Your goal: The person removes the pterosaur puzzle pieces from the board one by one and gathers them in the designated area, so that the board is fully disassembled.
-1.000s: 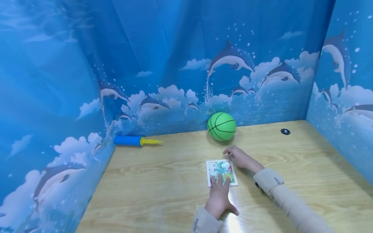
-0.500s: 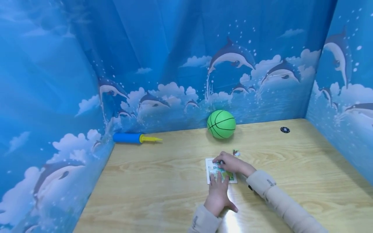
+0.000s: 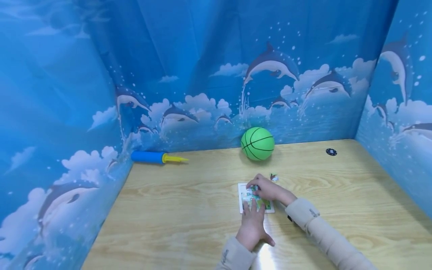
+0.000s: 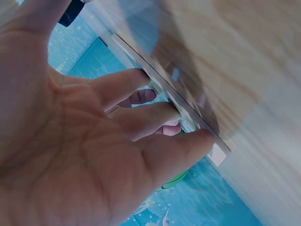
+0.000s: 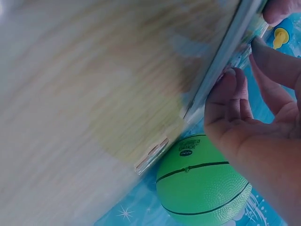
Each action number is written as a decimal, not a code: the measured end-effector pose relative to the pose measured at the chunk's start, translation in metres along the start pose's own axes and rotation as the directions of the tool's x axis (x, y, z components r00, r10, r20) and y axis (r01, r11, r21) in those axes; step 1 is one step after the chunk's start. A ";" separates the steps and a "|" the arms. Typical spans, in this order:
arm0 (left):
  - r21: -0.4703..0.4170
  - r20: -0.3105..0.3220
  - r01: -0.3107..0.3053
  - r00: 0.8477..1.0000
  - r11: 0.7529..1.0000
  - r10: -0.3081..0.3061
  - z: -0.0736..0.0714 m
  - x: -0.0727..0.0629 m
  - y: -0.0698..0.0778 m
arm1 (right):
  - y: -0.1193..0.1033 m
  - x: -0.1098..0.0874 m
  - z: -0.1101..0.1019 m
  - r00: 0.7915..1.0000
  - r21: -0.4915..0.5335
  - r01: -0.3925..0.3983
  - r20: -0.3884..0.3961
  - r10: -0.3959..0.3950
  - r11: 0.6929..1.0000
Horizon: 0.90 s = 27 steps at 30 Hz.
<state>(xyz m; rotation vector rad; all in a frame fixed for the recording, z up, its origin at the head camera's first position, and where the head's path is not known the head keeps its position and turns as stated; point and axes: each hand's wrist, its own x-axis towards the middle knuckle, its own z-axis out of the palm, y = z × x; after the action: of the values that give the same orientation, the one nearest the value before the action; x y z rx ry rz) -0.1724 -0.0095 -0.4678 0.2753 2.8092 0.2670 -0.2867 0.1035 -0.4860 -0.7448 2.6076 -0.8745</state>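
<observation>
A small jigsaw puzzle (image 3: 240,198) in a white frame lies flat on the wooden table, with a green picture partly covered by both hands. My left hand (image 3: 252,228) rests its spread, straight fingertips on the near part of the puzzle; in the left wrist view they meet the frame's edge (image 4: 218,153). Over the upper part, my right hand (image 3: 268,188) bends its fingers and thumb down and pinches at a puzzle piece, which the fingers mostly hide. One loose puzzle piece (image 3: 274,177) lies on the table just beyond the right hand, also visible in the right wrist view (image 5: 152,156).
Behind the puzzle a green ball (image 3: 257,144) with black lines sits by the dolphin-print curtain (image 3: 202,75). A blue hand pump (image 3: 148,157) with a yellow nozzle lies at the back left. A round black disc (image 3: 331,152) lies at the back right.
My right hand has moved left from beside the puzzle's upper right corner onto its upper part. The loose piece has come into view beyond that hand. My left hand has stayed in place.
</observation>
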 end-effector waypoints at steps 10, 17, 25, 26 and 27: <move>-0.007 -0.011 0.004 1.000 1.000 -0.004 0.002 0.000 0.001 | 0.000 -0.001 -0.001 1.000 0.023 0.003 -0.026 -0.002 1.000; -0.006 -0.012 0.003 1.000 1.000 -0.003 0.002 0.001 0.003 | 0.001 -0.002 -0.001 1.000 0.013 0.014 -0.027 -0.014 1.000; 0.002 -0.001 0.010 1.000 1.000 -0.010 0.003 0.002 0.002 | 0.002 -0.002 -0.001 0.999 0.024 0.020 -0.026 -0.019 1.000; -0.002 0.001 0.011 1.000 1.000 -0.011 0.003 0.002 0.002 | 0.001 -0.001 -0.001 0.999 0.025 0.021 -0.027 -0.020 0.999; -0.006 0.003 0.013 1.000 1.000 -0.013 0.003 0.003 0.001 | 0.001 -0.001 0.000 0.999 0.029 0.021 -0.028 -0.020 0.999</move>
<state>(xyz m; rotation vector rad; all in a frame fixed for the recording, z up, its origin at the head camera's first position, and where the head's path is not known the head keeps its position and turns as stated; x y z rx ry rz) -0.1736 -0.0075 -0.4715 0.2562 2.8061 0.2724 -0.2869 0.1048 -0.4864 -0.7580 2.6096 -0.9333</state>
